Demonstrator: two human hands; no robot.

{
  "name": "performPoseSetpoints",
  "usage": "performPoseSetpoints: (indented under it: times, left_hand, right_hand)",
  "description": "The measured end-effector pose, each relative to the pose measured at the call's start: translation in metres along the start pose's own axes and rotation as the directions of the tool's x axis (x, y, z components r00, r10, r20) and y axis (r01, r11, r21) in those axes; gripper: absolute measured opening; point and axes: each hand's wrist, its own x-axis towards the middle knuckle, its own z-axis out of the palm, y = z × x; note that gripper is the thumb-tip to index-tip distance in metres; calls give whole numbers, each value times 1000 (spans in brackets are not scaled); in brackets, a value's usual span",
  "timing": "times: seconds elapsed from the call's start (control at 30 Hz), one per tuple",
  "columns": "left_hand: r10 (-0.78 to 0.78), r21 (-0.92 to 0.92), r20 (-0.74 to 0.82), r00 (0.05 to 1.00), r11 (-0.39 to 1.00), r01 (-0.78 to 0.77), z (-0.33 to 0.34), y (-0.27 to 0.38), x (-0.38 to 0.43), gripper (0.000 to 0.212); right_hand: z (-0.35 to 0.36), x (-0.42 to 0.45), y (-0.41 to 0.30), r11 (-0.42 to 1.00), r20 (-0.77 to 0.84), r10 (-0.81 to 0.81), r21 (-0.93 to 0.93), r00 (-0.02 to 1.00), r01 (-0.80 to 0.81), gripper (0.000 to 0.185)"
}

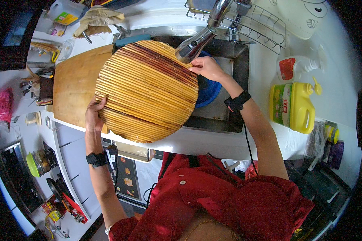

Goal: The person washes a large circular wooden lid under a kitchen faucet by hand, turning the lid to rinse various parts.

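A round mat of yellow and dark-brown stalks (147, 93) spans the space between my two hands, over the left part of the metal sink (220, 120). My left hand (95, 113) grips its lower left rim, thumb on top. At the upper right rim, my right hand (206, 67) pinches the edge between thumb and fingers. Just above that hand hangs the chrome faucet head (196, 45). Behind the mat, a blue basin (209, 93) in the sink is partly hidden.
A wooden cutting board (75, 87) lies left of the sink. On the right counter are a yellow detergent jug (292, 107) and a clear spray bottle (298, 67). A wire rack (259, 27) sits behind the faucet. A black cable (247, 144) hangs by my right forearm.
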Motion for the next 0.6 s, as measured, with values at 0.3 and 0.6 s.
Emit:
performPoseSetpoints:
  times: [0.3, 0.6]
  left_hand:
    - [-1, 51, 75, 997, 999, -3, -1, -3, 4, 31]
    - [-20, -24, 25, 999, 999, 20, 7, -3, 5, 26]
  right_hand:
    - [-4, 4, -14, 964, -115, 96, -237, 989, -121, 32]
    - [-6, 0, 22, 989, -59, -61, 128, 996, 68, 27]
